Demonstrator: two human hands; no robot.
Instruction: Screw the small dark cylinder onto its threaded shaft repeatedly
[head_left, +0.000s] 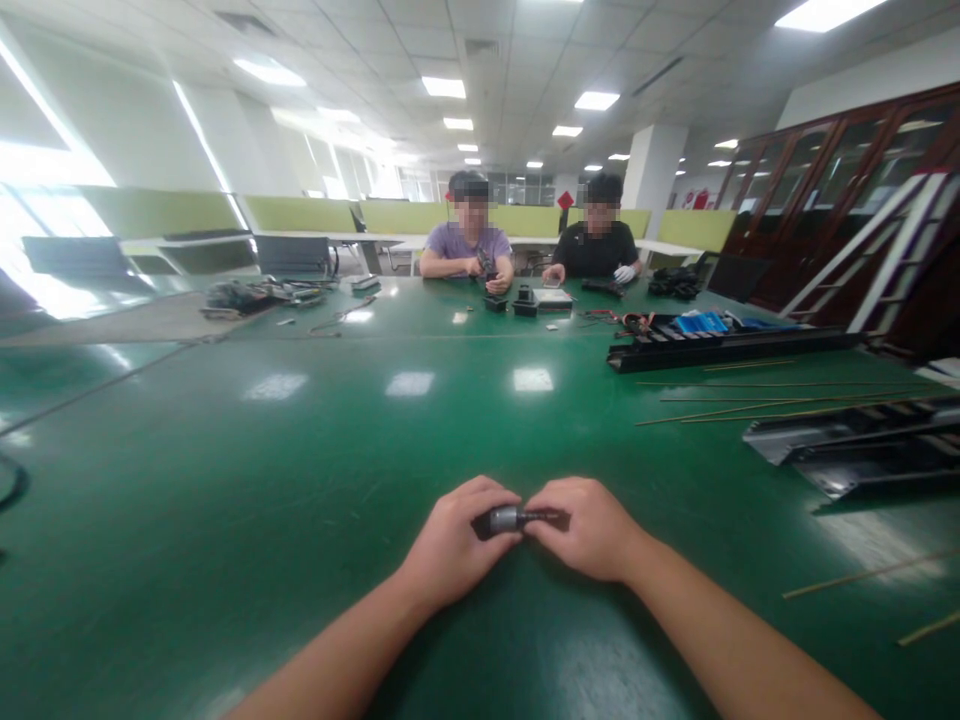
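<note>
Between my two hands, low over the green table (337, 470), is a small cylindrical part (505, 518) with a silver-grey band and a thin dark shaft pointing right. Its exact kind is too small to make out. My left hand (466, 535) is closed around the thicker left end, thumb below and fingers above. Thumb and fingers of my right hand (589, 525) pinch the thin shaft on the right side. The fingertips of both hands nearly meet, and they cover part of the piece.
Long black metal channels (720, 345) lie at the right, with blue packs (701, 322) on one. Thin rods (750, 405) lie beside them. Two people (469, 245) sit across the table behind black boxes (525, 302). A stepladder (892, 250) leans at far right.
</note>
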